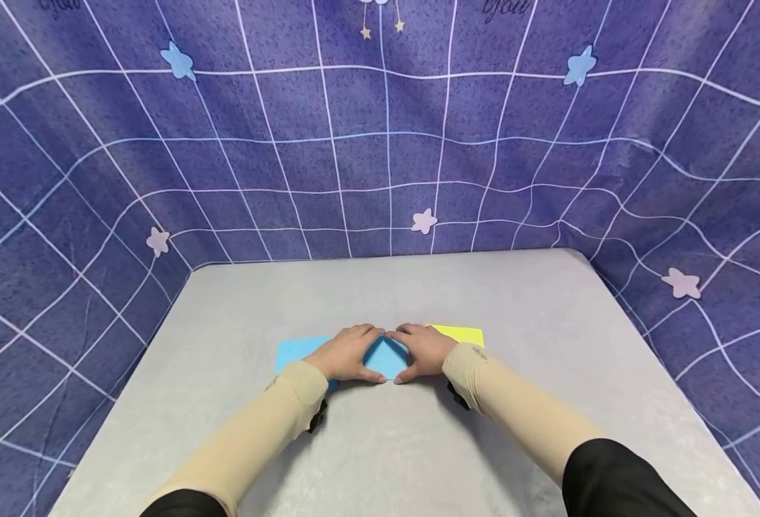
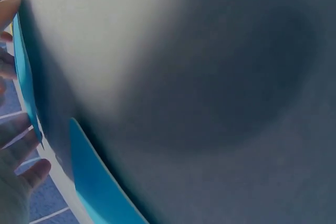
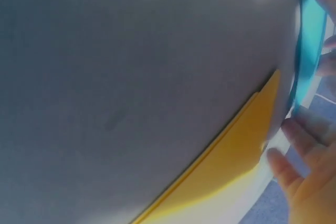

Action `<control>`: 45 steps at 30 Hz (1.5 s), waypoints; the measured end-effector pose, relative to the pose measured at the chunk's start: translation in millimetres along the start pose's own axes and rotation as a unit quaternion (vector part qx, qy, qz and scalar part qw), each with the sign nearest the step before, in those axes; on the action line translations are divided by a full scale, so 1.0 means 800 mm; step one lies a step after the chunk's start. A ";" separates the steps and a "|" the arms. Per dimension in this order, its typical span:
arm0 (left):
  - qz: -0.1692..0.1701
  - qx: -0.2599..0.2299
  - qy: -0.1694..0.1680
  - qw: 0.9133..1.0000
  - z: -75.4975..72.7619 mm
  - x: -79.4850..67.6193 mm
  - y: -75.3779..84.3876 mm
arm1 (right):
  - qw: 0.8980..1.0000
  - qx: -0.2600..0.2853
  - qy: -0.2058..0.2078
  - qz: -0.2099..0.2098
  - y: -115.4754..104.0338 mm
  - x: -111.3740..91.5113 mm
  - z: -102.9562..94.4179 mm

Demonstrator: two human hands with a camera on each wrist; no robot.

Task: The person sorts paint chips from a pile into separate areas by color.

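A sheet of blue paper (image 1: 387,357) lies between the two hands at the middle of the table, raised a little off the surface in both wrist views. My left hand (image 1: 352,353) holds its left side, thumb at the near edge and fingers at the far edge. From the other side my right hand (image 1: 426,350) grips it the same way, the two sets of fingertips nearly meeting. Part of the sheet is hidden under the hands. Beside the left wrist lies another blue sheet (image 1: 294,352). Yellow paper (image 1: 466,334) lies by the right wrist, partly covered by the hand.
The grey table (image 1: 250,294) reaches back to a purple curtain (image 1: 354,165) with white grid lines and stars, which also hangs along both sides. In the right wrist view, the yellow paper (image 3: 226,156) shows layered edges.
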State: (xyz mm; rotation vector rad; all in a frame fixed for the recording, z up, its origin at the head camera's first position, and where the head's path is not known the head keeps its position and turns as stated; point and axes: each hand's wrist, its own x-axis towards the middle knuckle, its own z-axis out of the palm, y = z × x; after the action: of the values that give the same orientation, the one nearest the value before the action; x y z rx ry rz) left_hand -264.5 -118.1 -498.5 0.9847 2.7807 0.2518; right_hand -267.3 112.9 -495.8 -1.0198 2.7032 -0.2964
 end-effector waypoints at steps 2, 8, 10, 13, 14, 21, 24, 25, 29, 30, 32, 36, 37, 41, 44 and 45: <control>-0.004 -0.005 0.007 1.000 -0.001 -0.003 -0.002 | 1.000 -0.002 0.013 -0.008 -0.001 0.002 0.000; -0.015 -0.003 0.021 1.000 -0.005 -0.012 -0.009 | 0.999 -0.006 0.042 -0.025 -0.001 0.008 0.001; -0.013 -0.001 0.025 1.000 -0.006 -0.015 -0.011 | 0.999 -0.002 0.044 -0.027 -0.002 0.010 0.002; -0.012 -0.002 0.032 0.999 -0.006 -0.019 -0.014 | 0.999 -0.003 0.043 -0.030 -0.004 0.014 0.002; -0.013 -0.001 0.032 0.999 -0.006 -0.021 -0.015 | 0.999 -0.004 0.041 -0.031 -0.005 0.015 0.002; -0.021 -0.007 0.035 0.999 -0.010 -0.032 -0.021 | 0.999 -0.001 0.028 -0.028 -0.017 0.018 -0.010; -0.021 -0.009 0.041 0.999 -0.013 -0.036 -0.024 | 0.999 -0.002 0.028 -0.026 -0.022 0.021 -0.013; -0.021 -0.010 0.045 0.999 -0.013 -0.038 -0.025 | 0.999 -0.001 0.029 -0.028 -0.023 0.022 -0.013; -0.028 -0.005 0.043 0.999 -0.011 -0.047 -0.030 | 0.998 0.008 0.031 -0.047 -0.029 0.028 -0.009; -0.029 -0.006 0.042 0.999 -0.010 -0.050 -0.032 | 0.998 0.008 0.029 -0.053 -0.030 0.029 -0.007; -0.028 -0.004 0.042 0.999 -0.007 -0.054 -0.034 | 0.998 0.007 0.024 -0.060 -0.032 0.031 -0.005; -0.025 -0.007 0.051 0.998 -0.007 -0.060 -0.038 | 0.998 0.009 0.022 -0.060 -0.037 0.035 -0.004; -0.026 -0.005 0.052 0.998 -0.008 -0.061 -0.039 | 0.998 0.009 0.022 -0.061 -0.039 0.036 -0.005; -0.028 -0.002 0.055 0.998 -0.009 -0.068 -0.044 | 0.998 0.009 0.017 -0.062 -0.045 0.043 -0.004; -0.029 -0.004 0.055 0.998 -0.006 -0.075 -0.050 | 0.998 0.005 0.008 -0.066 -0.051 0.049 -0.001; -0.032 -0.002 0.053 0.998 -0.005 -0.077 -0.052 | 0.998 0.005 0.006 -0.067 -0.053 0.051 0.001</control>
State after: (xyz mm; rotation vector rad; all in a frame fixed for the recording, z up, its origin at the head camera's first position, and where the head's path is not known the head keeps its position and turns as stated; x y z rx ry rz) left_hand -243.0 -189.5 -496.7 0.9042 2.9001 0.3101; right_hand -270.8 54.5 -490.9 -1.2020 2.6465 -0.3414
